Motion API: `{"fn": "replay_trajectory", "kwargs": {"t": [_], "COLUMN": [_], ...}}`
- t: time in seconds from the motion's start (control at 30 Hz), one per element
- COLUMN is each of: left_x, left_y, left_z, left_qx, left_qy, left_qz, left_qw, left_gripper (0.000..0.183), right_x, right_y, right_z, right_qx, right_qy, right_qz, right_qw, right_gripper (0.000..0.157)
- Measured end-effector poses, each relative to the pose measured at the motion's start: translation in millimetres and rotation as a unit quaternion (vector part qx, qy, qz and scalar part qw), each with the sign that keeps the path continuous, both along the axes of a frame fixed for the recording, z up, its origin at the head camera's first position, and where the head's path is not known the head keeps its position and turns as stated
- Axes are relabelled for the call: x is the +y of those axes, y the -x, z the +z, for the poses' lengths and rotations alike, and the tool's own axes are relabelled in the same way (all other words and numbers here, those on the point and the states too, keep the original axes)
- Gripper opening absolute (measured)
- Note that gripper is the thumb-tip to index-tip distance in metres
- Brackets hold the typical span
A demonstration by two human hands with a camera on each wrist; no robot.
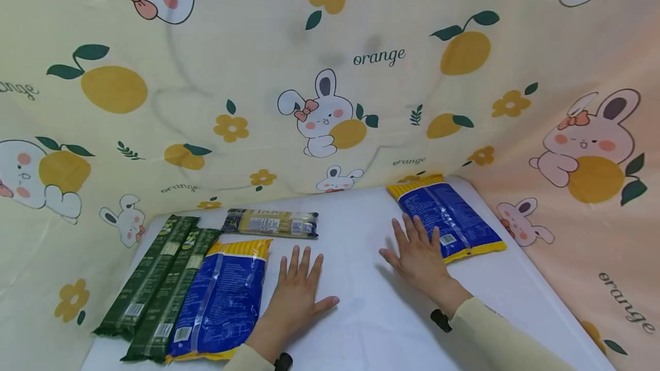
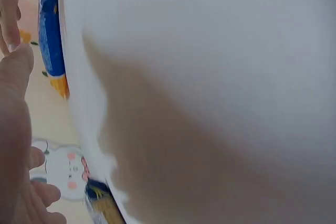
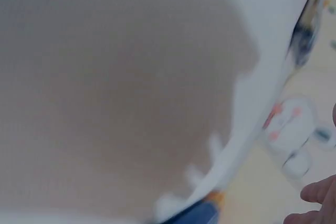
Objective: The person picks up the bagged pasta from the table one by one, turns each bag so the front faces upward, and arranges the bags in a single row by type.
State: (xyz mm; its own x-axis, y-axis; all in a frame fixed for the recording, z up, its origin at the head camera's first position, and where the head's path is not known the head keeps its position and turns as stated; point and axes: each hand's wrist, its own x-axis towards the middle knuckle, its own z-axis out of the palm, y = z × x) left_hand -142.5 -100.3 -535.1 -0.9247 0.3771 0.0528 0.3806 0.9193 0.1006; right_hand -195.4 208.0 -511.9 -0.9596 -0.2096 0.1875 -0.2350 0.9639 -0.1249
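In the head view I have both hands spread with fingers straight, holding nothing, over the white table (image 1: 356, 331). The right hand (image 1: 420, 256) is nearer the right blue-and-yellow bag (image 1: 454, 213), by the table's far right corner; the bag lies ahead and to the right, its long axis slanting from the far edge toward the right edge. The left blue-and-yellow bag (image 1: 227, 296) lies left of my left hand (image 1: 294, 296), long axis running from near edge toward far.

In the left wrist view, the left thumb and fingers grip nothing.

In the right wrist view, I see only fingertips; bag contact I cannot tell.
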Motion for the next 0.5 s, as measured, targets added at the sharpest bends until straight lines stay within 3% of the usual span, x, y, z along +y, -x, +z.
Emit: {"fn": "replay_trajectory", "kwargs": {"t": [0.23,0.5], "left_x": [25.0,40.5], "left_y": [1.5,5.2], "left_z": [0.5,-1.5], "left_qx": [-0.054,-0.065], "left_qy": [-0.033,-0.025], "left_qz": [-0.026,-0.046], "left_qw": [0.9977,0.9965], "left_gripper": [0.096,0.093], "right_x": [55.2,100.3], "right_y": [31.4,52.3], "right_z": [5.1,-5.7], "right_qx": [-0.056,-0.122], "right_qy": [0.029,0.038], "right_qz": [-0.072,-0.119], "right_qw": [0.995,0.985], "right_gripper": [0.087,0.104]}}
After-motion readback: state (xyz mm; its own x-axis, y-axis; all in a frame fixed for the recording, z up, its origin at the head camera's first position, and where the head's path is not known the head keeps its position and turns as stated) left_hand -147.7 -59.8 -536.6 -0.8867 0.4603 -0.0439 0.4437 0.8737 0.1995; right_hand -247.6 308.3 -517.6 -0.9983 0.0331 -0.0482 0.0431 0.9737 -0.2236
